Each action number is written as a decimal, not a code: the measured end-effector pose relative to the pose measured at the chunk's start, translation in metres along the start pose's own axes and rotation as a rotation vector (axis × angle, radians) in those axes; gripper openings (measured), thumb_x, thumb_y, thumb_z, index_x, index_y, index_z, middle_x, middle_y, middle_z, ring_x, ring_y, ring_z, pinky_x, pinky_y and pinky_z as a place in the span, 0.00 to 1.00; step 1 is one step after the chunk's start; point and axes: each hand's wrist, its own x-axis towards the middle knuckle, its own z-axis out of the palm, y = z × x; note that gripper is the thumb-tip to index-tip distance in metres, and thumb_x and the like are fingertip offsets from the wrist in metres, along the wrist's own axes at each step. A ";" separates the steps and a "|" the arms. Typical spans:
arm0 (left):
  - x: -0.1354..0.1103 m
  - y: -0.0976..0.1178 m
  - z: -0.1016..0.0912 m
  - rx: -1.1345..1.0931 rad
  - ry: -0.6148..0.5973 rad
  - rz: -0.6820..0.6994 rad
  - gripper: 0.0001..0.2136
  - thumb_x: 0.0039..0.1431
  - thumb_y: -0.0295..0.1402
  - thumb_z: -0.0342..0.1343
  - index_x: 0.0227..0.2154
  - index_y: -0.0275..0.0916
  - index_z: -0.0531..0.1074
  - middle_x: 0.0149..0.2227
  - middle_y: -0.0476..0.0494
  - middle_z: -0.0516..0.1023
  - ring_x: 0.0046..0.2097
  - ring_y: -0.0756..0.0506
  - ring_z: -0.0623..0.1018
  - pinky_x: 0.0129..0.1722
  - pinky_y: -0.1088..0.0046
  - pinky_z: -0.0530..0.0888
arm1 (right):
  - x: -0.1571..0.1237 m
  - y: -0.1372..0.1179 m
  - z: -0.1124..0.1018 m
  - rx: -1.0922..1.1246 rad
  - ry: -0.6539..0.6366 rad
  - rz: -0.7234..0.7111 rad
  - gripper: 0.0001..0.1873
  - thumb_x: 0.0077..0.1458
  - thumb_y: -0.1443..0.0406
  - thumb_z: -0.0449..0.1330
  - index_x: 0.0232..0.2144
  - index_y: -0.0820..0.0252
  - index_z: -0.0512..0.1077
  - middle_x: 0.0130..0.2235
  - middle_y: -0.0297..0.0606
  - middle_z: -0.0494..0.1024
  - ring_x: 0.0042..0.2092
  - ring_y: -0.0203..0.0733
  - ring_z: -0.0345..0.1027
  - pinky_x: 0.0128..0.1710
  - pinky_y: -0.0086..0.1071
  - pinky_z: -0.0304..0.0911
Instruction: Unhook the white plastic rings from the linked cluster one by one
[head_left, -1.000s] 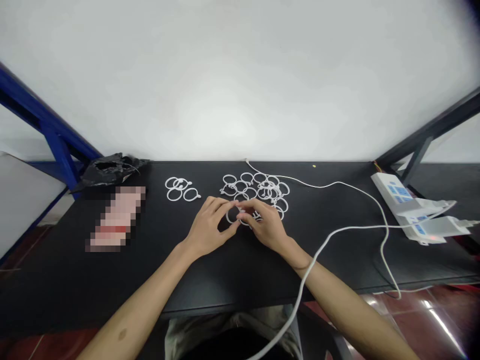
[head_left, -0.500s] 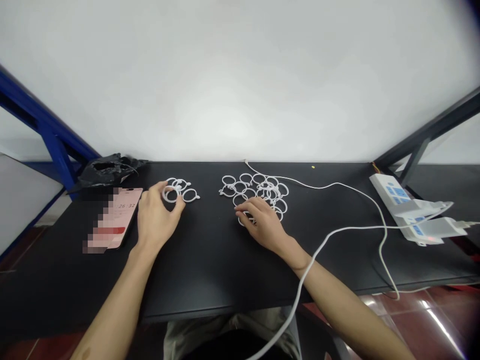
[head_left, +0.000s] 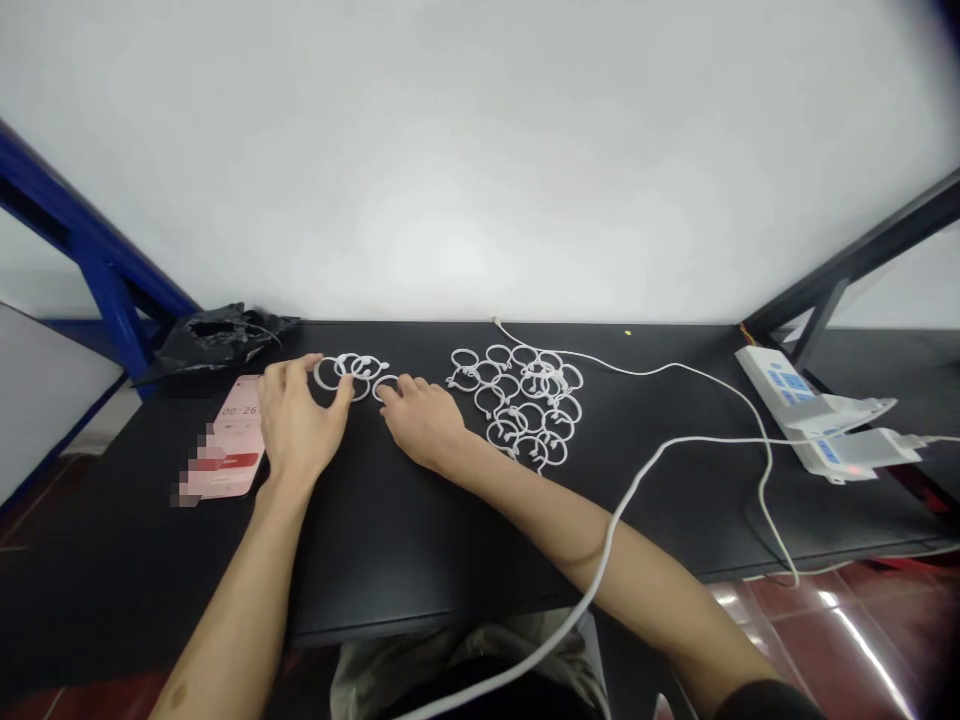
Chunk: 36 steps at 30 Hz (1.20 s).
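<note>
A thin white ring with a round outline (head_left: 317, 376) sits at the left edge of a small overlapping group of similar white rings (head_left: 362, 376) on the black, smooth-topped bench (head_left: 360, 560). The left hand (head_left: 300, 428) grips it between the thumb and fingertips. The right hand (head_left: 426, 420) has its fingers curled over another white ring (head_left: 376, 391) at the group's right edge; whether they grip it or only touch it, I cannot tell. Right of that hand lies a larger, tangled spread of white tabbed rings (head_left: 553, 384). A flat phone with a pink screen (head_left: 238, 425), partly pixelated, lies just left of the left hand, with a crumpled black plastic bag (head_left: 225, 342) behind it. Farther right, a white power strip with blue labels (head_left: 769, 372) stands near a long white cable (head_left: 634, 490) that crosses above the right forearm.
</note>
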 end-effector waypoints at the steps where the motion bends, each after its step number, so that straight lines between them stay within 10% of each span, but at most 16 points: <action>1: 0.000 0.000 0.001 -0.007 0.002 -0.002 0.18 0.59 0.42 0.56 0.49 0.38 0.70 0.48 0.33 0.72 0.53 0.32 0.71 0.56 0.50 0.68 | 0.001 -0.001 0.002 -0.014 -0.001 0.016 0.11 0.67 0.64 0.51 0.47 0.61 0.70 0.45 0.46 0.74 0.45 0.47 0.69 0.42 0.39 0.66; 24: -0.002 -0.008 0.013 -0.011 -0.098 0.088 0.20 0.62 0.44 0.52 0.53 0.39 0.72 0.47 0.35 0.71 0.50 0.34 0.70 0.53 0.54 0.68 | 0.008 0.008 0.011 -0.010 0.065 -0.046 0.13 0.66 0.69 0.50 0.50 0.63 0.68 0.48 0.45 0.74 0.47 0.48 0.65 0.45 0.41 0.64; 36: 0.005 0.023 0.040 0.079 -0.179 0.162 0.20 0.62 0.40 0.51 0.52 0.38 0.74 0.50 0.33 0.72 0.52 0.30 0.66 0.49 0.50 0.65 | -0.045 0.051 -0.026 0.100 0.154 0.047 0.16 0.65 0.65 0.54 0.53 0.65 0.70 0.50 0.47 0.74 0.50 0.50 0.65 0.53 0.43 0.63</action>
